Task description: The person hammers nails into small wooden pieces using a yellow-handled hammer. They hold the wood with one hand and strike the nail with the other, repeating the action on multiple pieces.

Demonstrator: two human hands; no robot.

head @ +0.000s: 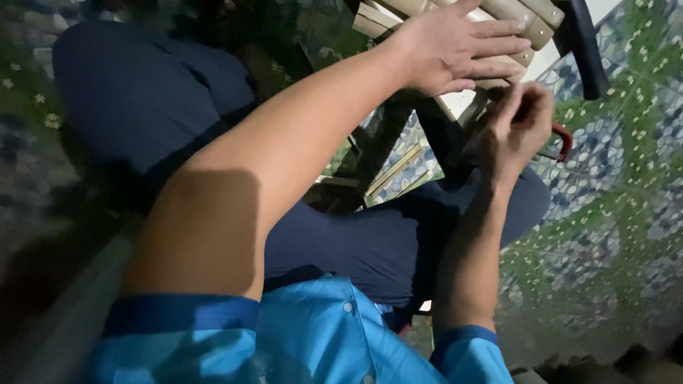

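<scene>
I see the slats (498, 14) lying right under my left hand (455, 46), whose fingers are spread flat and apart on them, forearm stretched forward. My right hand (516, 124) sits just below, fingers pinched together; on what, I cannot tell. The slats are pale wood, side by side, beside a black bar (583, 50).

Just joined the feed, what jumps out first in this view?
The left hand lies flat, fingers spread, on pale wooden slats at top centre. Just below it, the right hand is curled by a small red hook, above dark trousers and a patterned floor.
</scene>
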